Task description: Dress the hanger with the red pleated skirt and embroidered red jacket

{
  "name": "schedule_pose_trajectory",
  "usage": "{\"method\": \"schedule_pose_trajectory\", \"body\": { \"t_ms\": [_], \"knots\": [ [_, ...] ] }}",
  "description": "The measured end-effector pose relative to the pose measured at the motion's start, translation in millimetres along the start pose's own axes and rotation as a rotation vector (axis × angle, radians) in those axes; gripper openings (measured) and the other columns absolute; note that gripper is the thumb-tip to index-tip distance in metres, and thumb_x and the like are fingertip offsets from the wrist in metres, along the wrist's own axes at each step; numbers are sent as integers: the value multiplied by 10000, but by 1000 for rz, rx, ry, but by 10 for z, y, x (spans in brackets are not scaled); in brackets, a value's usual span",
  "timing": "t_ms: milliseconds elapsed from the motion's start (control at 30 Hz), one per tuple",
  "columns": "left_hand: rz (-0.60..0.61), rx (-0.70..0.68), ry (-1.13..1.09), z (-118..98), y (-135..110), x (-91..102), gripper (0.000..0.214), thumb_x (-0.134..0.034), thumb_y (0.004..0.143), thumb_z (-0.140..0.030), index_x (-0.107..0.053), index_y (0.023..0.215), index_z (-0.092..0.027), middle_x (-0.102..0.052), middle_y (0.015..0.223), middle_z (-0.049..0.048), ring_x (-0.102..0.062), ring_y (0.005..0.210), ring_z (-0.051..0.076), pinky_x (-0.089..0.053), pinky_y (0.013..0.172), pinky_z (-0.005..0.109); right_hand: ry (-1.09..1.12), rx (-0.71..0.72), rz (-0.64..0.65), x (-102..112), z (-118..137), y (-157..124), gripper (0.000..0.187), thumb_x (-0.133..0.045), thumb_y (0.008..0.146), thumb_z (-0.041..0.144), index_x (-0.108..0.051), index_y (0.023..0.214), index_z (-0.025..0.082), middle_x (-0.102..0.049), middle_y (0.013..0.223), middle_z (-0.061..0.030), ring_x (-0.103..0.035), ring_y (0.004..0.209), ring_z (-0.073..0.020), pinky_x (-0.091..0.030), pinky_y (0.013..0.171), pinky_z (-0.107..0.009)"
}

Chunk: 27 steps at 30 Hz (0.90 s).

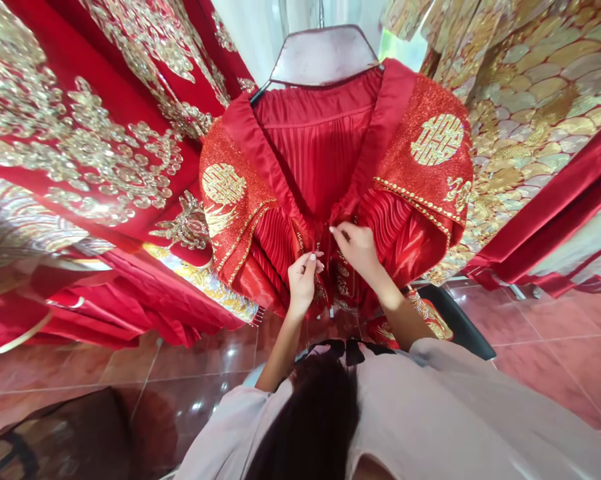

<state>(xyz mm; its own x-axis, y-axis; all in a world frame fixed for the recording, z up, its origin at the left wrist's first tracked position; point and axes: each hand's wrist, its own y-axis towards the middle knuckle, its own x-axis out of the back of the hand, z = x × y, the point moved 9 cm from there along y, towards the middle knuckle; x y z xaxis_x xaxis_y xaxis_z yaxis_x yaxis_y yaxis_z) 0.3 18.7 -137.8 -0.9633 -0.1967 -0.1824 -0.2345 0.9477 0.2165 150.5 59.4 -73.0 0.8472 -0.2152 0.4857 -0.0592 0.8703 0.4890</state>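
Observation:
A red jacket with gold embroidery hangs on a hanger in front of me, its front open at the collar. Round gold emblems sit on both shoulders. My left hand pinches the left front edge of the jacket near the closure, fingers closed on the fabric. My right hand grips the right front edge just beside it, fingers pinched together. Both hands meet at the middle of the jacket's front, where small gold trim runs down. What lies between the fingertips is too small to make out.
More red garments with gold embroidery hang at the left. A gold scale-patterned garment hangs at the right, with red satin below it. A glossy red tiled floor lies underneath. A dark object stands on the floor behind the jacket.

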Motion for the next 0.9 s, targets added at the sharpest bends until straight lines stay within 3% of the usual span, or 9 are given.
{"method": "schedule_pose_trajectory", "body": {
  "t_ms": [100, 233, 300, 367, 500, 667, 800, 900],
  "knots": [
    [-19, 4, 0, 5, -24, 45, 428, -645, 761, -534, -689, 840, -115, -586, 597, 12, -533, 555, 90, -450, 585, 191, 26, -20, 65, -157, -40, -103, 349, -466, 882, 335, -565, 611, 138, -517, 535, -6, -420, 477, -74, -315, 557, -198],
    [-16, 40, -2, 48, -92, -6, 450, -646, 750, -548, -699, 835, -109, -597, 601, 25, -545, 544, 97, -457, 558, 196, -56, -138, -151, -23, -130, -113, 343, -624, 772, 478, -626, 802, 136, -559, 579, -11, -480, 522, -103, -335, 583, -208],
    [-8, 60, -7, 72, -124, -51, 459, -645, 747, -554, -702, 840, -108, -596, 600, 25, -546, 541, 97, -460, 555, 197, -119, -126, -207, 11, -106, -39, 354, -650, 753, 477, -634, 851, 138, -574, 603, -20, -491, 538, -112, -332, 596, -214],
    [-5, 74, -14, 80, -144, -76, 459, -651, 742, -554, -704, 842, -109, -594, 599, 22, -546, 545, 94, -463, 562, 195, -131, -71, -171, -34, -63, 32, 274, -569, 830, 402, -622, 768, 140, -575, 608, -30, -475, 530, -105, -317, 591, -216],
    [-19, 100, -58, 77, -153, -38, 442, -687, 718, -542, -701, 838, -117, -590, 599, 13, -548, 563, 87, -466, 581, 184, 13, -59, -11, -140, -63, -66, 327, -479, 876, 298, -511, 592, 140, -532, 529, -18, -443, 475, -86, -315, 560, -207],
    [40, 260, -210, 228, -183, -94, 462, -700, 686, -567, -682, 795, -118, -564, 588, 4, -533, 524, 78, -480, 541, 187, 294, -183, 99, -127, -43, -386, 286, -520, 855, 328, -575, 655, 131, -594, 589, -19, -555, 540, -94, -385, 559, -181],
    [174, 379, -235, 341, -230, -322, 488, -728, 637, -567, -659, 746, -96, -595, 626, 34, -578, 549, 116, -528, 549, 248, 410, -246, 140, -164, 16, -420, 284, -553, 833, 353, -629, 673, 130, -549, 528, 5, -495, 475, -74, -357, 497, -174],
    [199, 394, -225, 362, -223, -394, 489, -756, 604, -543, -656, 759, -90, -618, 666, 48, -611, 594, 144, -549, 576, 279, 532, -256, 159, -208, 42, -388, 180, -607, 779, 295, -664, 733, 130, -623, 646, -10, -560, 573, -83, -424, 577, -176]
  ]
}}
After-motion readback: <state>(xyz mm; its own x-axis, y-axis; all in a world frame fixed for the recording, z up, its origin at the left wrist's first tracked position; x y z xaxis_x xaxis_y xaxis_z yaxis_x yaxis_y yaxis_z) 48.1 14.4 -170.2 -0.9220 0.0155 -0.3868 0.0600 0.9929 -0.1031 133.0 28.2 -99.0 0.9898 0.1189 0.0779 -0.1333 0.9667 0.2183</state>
